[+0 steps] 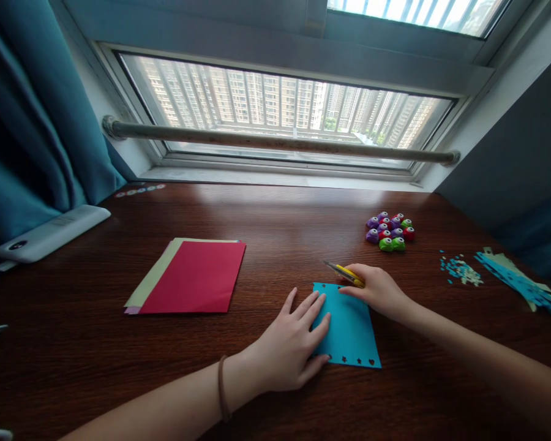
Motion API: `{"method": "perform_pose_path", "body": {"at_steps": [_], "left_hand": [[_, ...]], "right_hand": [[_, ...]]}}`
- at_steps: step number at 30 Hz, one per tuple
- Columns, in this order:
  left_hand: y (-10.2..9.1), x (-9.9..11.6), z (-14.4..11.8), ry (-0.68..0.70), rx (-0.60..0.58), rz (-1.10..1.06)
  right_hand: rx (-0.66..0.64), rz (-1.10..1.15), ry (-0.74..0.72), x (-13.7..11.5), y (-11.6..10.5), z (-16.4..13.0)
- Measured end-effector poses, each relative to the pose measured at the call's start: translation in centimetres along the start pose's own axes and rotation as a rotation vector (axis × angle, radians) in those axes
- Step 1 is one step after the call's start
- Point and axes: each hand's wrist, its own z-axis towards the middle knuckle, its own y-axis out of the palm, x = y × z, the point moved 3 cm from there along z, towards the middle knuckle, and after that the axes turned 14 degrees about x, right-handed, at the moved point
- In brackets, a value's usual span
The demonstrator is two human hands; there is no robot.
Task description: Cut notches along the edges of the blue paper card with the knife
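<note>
Far left: a white oblong power bank [50, 233] lies on the dark brown wooden desk [275, 220] beside the teal curtain [32, 122]; a cable runs from its near end.
Paper stack: a stack of coloured paper sheets, red on top with pale yellow-green edges showing beneath [188, 277], lies flat left of centre; well apart from both hands.
Left hand: the left hand [287, 346] rests palm down with fingers spread, flat on the left part of the sheet; a brown band circles the wrist.
Sheet: the turquoise square sheet of paper [351, 327] lies flat near the desk's front, between the two hands; small punched shapes line its near edge.
Right hand: the right hand [379, 289] sits at the sheet's far right corner; its fingers pinch a yellow utility knife [344, 272], the tip pointing left just past the far edge.
Behind: a cluster of small purple, red and green craft punches [390, 231].
Far right: turquoise paper scraps [459, 269]; cut turquoise strips [523, 283].
</note>
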Motion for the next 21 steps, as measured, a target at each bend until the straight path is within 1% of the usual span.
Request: {"method": "perform_pose_path", "body": {"at_steps": [3, 6, 8, 10, 11, 12, 14, 15, 16, 18, 19, 21], "left_hand": [[-0.2, 0.0, 0.0, -0.010, 0.008, -0.008], [-0.4, 0.1, 0.0, -0.035, 0.006, -0.027], [-0.5, 0.2, 0.0, -0.049, 0.018, -0.055], [-0.5, 0.1, 0.1, -0.076, 0.074, -0.114], [-0.5, -0.1, 0.2, -0.123, 0.134, -0.169], [-0.5, -0.4, 0.3, -0.199, 0.214, -0.251], [-0.3, -1.5, 0.4, -0.414, 0.369, -0.506], [0.0, -2.1, 0.5, -0.524, 0.404, -0.668], [0.4, -2.5, 0.6, -0.611, 0.377, -0.839], [1.0, -2.9, 0.8, -0.724, 0.219, -1.119], [1.2, -3.0, 0.9, -0.761, 0.151, -1.215], [1.2, -3.0, 1.0, -0.809, 0.079, -1.319]], "right_hand": [[-0.040, -0.054, 0.036, -1.2, 1.5, 0.9], [-0.097, -0.093, 0.066, -1.3, 2.2, 1.7], [-0.120, -0.055, 0.069, -1.1, 2.2, 2.0], [-0.171, 0.070, 0.124, -1.0, 2.1, 2.1], [-0.218, 0.169, 0.186, -1.1, 2.1, 2.0], [-0.273, 0.283, 0.258, -1.3, 2.0, 1.8], [-0.373, 0.500, 0.385, -2.0, 1.9, 1.1], [-0.409, 0.587, 0.425, -2.5, 1.7, 0.7], [-0.437, 0.659, 0.445, -3.1, 1.6, 0.2], [-0.479, 0.760, 0.448, -4.0, 1.5, -0.5], [-0.490, 0.797, 0.438, -4.4, 1.5, -0.8], [-0.486, 0.839, 0.408, -4.9, 1.7, -1.2]]}}
